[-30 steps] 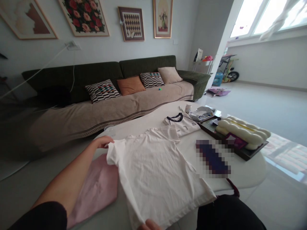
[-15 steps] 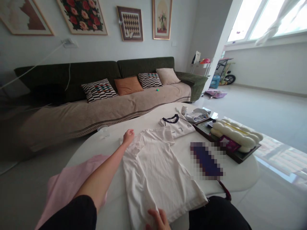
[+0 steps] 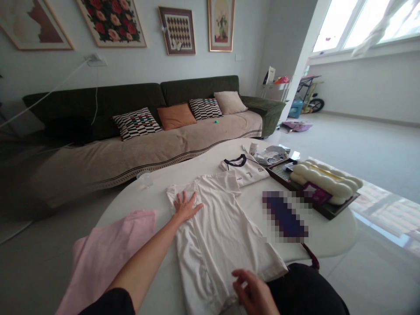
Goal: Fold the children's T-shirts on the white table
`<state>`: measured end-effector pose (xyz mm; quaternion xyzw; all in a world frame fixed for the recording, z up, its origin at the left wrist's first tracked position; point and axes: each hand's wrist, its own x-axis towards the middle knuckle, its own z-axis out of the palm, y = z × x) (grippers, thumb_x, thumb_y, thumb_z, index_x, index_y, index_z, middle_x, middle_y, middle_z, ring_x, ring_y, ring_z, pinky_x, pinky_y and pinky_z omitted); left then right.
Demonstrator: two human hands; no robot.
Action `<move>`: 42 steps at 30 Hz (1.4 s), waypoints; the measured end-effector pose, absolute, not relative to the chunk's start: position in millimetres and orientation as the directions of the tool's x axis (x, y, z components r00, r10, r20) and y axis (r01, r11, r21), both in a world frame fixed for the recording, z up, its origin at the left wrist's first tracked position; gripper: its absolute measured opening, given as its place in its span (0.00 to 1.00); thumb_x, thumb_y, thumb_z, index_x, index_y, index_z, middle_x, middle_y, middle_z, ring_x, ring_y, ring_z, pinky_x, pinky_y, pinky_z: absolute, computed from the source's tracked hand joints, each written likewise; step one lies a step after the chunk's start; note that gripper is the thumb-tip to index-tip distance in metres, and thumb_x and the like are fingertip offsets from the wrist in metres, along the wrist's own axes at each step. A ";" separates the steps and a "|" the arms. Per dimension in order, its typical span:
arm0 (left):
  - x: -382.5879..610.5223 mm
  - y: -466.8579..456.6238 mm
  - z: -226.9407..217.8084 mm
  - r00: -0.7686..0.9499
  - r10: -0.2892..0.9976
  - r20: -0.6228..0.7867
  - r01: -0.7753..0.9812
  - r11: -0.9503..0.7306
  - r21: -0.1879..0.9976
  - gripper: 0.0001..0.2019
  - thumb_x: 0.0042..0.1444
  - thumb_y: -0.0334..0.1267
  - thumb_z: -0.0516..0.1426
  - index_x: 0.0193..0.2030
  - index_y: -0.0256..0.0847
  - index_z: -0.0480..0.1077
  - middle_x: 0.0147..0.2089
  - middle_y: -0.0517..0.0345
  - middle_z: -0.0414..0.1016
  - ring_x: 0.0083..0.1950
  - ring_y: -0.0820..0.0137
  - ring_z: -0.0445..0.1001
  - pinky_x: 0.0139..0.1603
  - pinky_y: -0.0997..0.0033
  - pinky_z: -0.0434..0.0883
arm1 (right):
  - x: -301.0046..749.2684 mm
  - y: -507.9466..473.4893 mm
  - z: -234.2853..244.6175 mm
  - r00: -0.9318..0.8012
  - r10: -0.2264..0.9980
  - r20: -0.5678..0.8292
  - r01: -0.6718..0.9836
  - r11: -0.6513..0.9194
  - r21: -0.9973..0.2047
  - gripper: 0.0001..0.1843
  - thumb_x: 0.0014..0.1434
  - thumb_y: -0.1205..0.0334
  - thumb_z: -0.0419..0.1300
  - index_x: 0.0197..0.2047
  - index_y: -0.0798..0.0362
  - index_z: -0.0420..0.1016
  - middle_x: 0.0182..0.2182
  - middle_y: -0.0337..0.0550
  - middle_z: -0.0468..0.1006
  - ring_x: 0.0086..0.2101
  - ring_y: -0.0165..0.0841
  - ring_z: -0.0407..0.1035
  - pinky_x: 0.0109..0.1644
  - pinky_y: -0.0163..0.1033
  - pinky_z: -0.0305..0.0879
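A white T-shirt [image 3: 226,227] lies spread on the white table, its hem towards me and its left side folded inward. My left hand [image 3: 187,206] rests flat on the shirt near the folded sleeve, fingers spread. Over the lower hem, my right hand [image 3: 254,291] hovers or lightly touches the cloth with its fingers loosely bent and apart; nothing shows in it. To the left, a pink garment [image 3: 111,249] hangs partly over the table edge. Beyond the T-shirt sits a folded white shirt with a navy collar [image 3: 247,173].
A dark tray [image 3: 331,214] with a cream puffy tissue-box cover [image 3: 324,181] stands on the table's right. Nearer is a blurred-out dark object [image 3: 285,218] with a red strap. A small clear container [image 3: 144,178] is at the left edge. Behind runs a green sofa [image 3: 203,89].
My left hand has come down from a pinched hold near the sleeve to lie flat on the shirt. My right hand has moved right along the hem and opened somewhat.
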<state>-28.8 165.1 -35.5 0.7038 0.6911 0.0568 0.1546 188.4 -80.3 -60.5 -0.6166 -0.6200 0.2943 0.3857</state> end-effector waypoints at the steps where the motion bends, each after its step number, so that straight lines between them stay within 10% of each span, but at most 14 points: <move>1: -24.9 166.3 -30.7 0.020 0.986 -0.166 0.959 0.028 0.281 0.39 0.45 0.64 0.48 0.62 0.49 0.50 0.67 0.45 0.36 0.64 0.39 0.29 0.56 0.35 0.38 | 204.7 -71.6 -49.3 0.156 0.975 0.158 0.580 0.039 -0.814 0.17 0.57 0.48 0.49 0.34 0.49 0.73 0.25 0.41 0.74 0.21 0.29 0.68 0.23 0.32 0.64; 8: 55.5 167.4 1.8 0.243 0.970 0.011 0.864 -0.222 0.451 0.26 0.53 0.45 0.50 0.58 0.38 0.55 0.59 0.38 0.56 0.60 0.55 0.55 0.56 0.56 0.55 | 264.3 -28.3 -27.0 0.402 0.872 0.280 0.676 -0.076 -0.733 0.15 0.60 0.56 0.52 0.49 0.52 0.65 0.47 0.45 0.67 0.42 0.32 0.65 0.45 0.44 0.65; 16: 183.1 176.5 -20.8 0.267 0.964 0.013 0.775 -0.223 0.591 0.16 0.48 0.34 0.56 0.46 0.39 0.63 0.50 0.40 0.62 0.55 0.56 0.61 0.51 0.59 0.61 | 277.9 -15.8 -58.0 0.334 0.878 0.343 0.758 -0.034 -0.651 0.17 0.55 0.46 0.52 0.34 0.52 0.70 0.31 0.45 0.72 0.29 0.33 0.67 0.32 0.38 0.64; 24: 150.2 207.8 -21.9 -0.022 1.000 0.013 0.522 0.000 0.853 0.01 0.49 0.32 0.53 0.28 0.40 0.64 0.36 0.51 0.69 0.45 0.65 0.69 0.46 0.67 0.64 | 271.6 -24.4 -47.2 0.267 0.889 0.373 0.713 0.078 -0.697 0.09 0.58 0.58 0.49 0.30 0.51 0.67 0.27 0.41 0.69 0.29 0.32 0.65 0.32 0.35 0.61; 33: 11.4 172.6 -23.3 -0.275 0.946 -0.175 -0.038 0.171 0.985 0.08 0.45 0.34 0.51 0.34 0.39 0.62 0.18 0.70 0.57 0.18 0.79 0.62 0.23 0.79 0.64 | 213.1 -50.0 -25.2 -0.286 0.860 0.424 0.670 0.495 -0.553 0.14 0.52 0.72 0.51 0.40 0.49 0.67 0.30 0.39 0.70 0.32 0.32 0.64 0.37 0.37 0.60; 42: 7.4 187.3 0.2 0.090 0.944 -0.316 -0.037 0.321 0.946 0.21 0.41 0.28 0.57 0.46 0.38 0.68 0.26 0.58 0.71 0.22 0.74 0.69 0.22 0.76 0.65 | 211.3 -63.7 -48.8 -0.284 0.885 0.368 0.749 0.445 -0.491 0.17 0.47 0.75 0.50 0.39 0.49 0.66 0.33 0.40 0.68 0.35 0.35 0.63 0.39 0.40 0.62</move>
